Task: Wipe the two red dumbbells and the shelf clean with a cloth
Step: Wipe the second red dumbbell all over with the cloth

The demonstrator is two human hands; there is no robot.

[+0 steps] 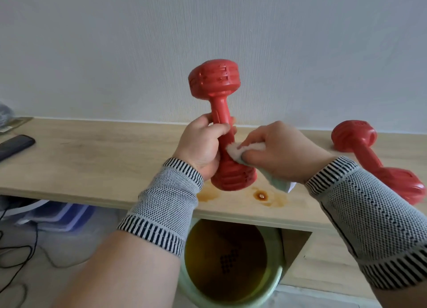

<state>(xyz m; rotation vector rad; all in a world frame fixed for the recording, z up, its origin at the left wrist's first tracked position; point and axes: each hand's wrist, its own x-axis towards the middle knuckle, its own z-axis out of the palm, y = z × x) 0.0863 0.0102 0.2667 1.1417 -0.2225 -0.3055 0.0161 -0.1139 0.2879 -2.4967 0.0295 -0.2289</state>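
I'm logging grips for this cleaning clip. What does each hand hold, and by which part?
The left hand grips the raised dumbbell by its handle. The right hand pinches the cloth against the handle.

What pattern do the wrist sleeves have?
Both wrist sleeves are a fine grey-and-white knit with black-and-white striped bands at each end, clearest in the head view.

Bright, even daylight, faint shadows, wide-angle bending at edges, slight softness throughout.
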